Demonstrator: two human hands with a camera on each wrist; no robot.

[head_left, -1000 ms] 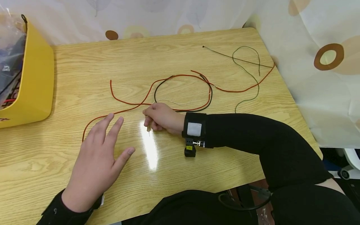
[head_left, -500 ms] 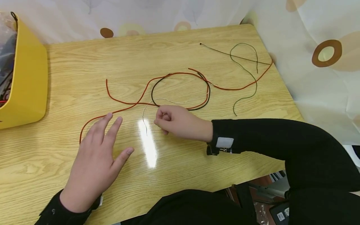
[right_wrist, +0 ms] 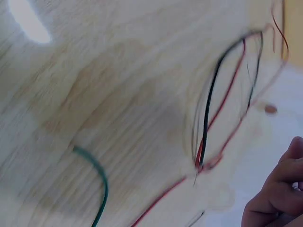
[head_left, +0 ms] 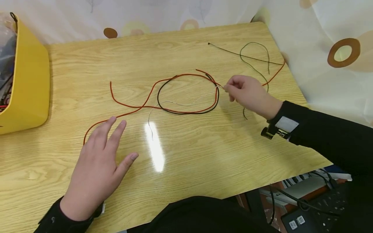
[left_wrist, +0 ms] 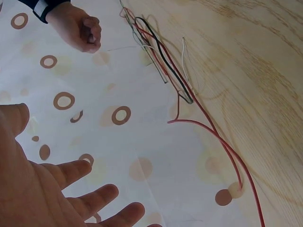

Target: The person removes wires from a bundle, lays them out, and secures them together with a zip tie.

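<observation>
Between the earlier frames and this one, the right hand (head_left: 247, 94) travelled from the near end of the white wire (head_left: 175, 104), close to the glare patch on the desk (head_left: 204, 155), across to that wire's far end beside the loop of black wire (head_left: 186, 111). Its fingertips were drawn together there, at the point where the white wire met the crossing of the red wire (head_left: 131, 110) and the black loop; they appeared to pinch the wire's tip, though the contact was too small to confirm. The near end of the white wire lay released on the desk, curving toward the glare. The left hand (head_left: 99, 161) stayed flat on the desk, fingers spread and holding nothing, its fingertips just beside the red wire's near run. A green wire (head_left: 256, 74) and a yellow bin (head_left: 29, 84) lay apart from both hands. The shift suggested that work had passed from one end of the white wire to the other.
</observation>
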